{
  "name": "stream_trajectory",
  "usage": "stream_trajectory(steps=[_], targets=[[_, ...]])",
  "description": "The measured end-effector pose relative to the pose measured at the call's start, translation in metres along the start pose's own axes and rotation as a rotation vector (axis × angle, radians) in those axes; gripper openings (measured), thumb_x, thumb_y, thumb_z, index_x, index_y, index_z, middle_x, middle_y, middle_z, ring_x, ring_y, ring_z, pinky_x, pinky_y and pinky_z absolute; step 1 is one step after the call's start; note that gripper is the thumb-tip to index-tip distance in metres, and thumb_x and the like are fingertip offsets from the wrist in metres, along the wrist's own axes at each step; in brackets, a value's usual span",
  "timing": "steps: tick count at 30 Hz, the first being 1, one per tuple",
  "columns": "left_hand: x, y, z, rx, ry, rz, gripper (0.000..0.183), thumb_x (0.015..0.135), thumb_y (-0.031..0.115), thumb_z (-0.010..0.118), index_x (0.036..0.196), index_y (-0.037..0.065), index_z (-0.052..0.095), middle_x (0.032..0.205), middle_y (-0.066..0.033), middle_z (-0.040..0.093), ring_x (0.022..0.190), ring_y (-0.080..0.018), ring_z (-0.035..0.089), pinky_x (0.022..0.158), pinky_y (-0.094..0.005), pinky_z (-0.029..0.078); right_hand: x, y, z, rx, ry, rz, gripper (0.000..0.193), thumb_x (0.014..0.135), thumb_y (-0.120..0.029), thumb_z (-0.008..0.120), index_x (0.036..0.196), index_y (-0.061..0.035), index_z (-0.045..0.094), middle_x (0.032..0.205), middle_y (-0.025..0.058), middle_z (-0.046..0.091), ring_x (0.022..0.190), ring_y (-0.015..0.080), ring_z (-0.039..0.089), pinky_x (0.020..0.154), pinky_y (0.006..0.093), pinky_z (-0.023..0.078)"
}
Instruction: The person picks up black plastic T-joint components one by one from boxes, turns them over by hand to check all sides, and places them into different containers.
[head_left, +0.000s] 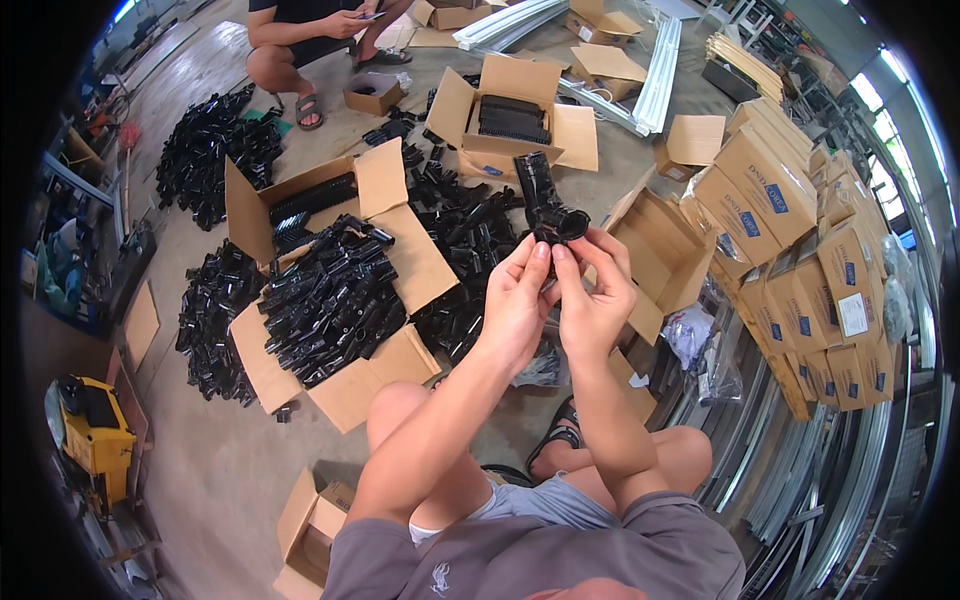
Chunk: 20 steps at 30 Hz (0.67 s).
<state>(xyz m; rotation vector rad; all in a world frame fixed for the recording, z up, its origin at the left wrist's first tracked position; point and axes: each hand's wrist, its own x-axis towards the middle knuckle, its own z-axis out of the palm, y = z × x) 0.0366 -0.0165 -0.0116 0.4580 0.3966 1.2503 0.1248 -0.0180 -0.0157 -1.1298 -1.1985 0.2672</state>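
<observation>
Both my hands are raised in front of me, fingertips close together. Between them is a glossy black tubular fitting (543, 195) with a round open end at its lower right. My left hand (517, 298) pinches its lower end from the left, thumb on top. From the right, my right hand (597, 290) grips the same end, near the round opening. The fingers hide the fitting's bottom. Beyond them lies a heap of similar black fittings (455, 235) on the floor. To the left, an open cardboard box (425, 260) is piled with more fittings (335, 295).
Further black piles (215, 150) lie to the left. Another open box (575, 135) holds stacked black parts. An open carton (665, 255) stands right, before stacked cartons (760, 210) and metal profiles (800, 480). A person (300, 35) squats at the back. A yellow machine (97, 435) stands left.
</observation>
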Motion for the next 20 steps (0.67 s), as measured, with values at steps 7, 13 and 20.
stream_trajectory(steps=[7, 13, 20], targets=[[0.002, -0.005, -0.006, 0.011, -0.023, 0.002, 0.029, 0.106, 0.022, 0.048, 0.126, 0.004, 0.058, 0.118, -0.0052, 0.065, 0.108, -0.0157, 0.064, 0.090, -0.0294, 0.056, 0.002, -0.002, -0.003, -0.045, 0.008, -0.009, 0.025, 0.076, -0.004, 0.080, 0.098, 0.0008, 0.070, 0.108, 0.0143, 0.066, 0.100, 0.0255, 0.064, 0.089, 0.0354, 0.050], [0.002, -0.002, -0.003, 0.010, 0.000, -0.017, 0.031, 0.104, 0.024, 0.050, 0.124, 0.002, 0.059, 0.120, -0.0094, 0.066, 0.107, -0.0185, 0.066, 0.095, -0.0331, 0.055, 0.003, -0.002, -0.009, 0.064, 0.027, 0.034, 0.029, 0.081, -0.002, 0.076, 0.108, 0.0017, 0.066, 0.112, 0.0122, 0.065, 0.104, 0.0217, 0.062, 0.092, 0.0357, 0.048], [0.004, -0.002, -0.008, 0.001, -0.049, -0.044, 0.035, 0.106, 0.023, 0.045, 0.131, 0.001, 0.054, 0.128, -0.0127, 0.062, 0.115, -0.0213, 0.063, 0.096, -0.0339, 0.055, 0.019, -0.020, -0.030, -0.154, -0.113, -0.178, 0.027, 0.086, -0.005, 0.073, 0.112, -0.0020, 0.066, 0.114, 0.0120, 0.066, 0.106, 0.0265, 0.062, 0.096, 0.0368, 0.047]])
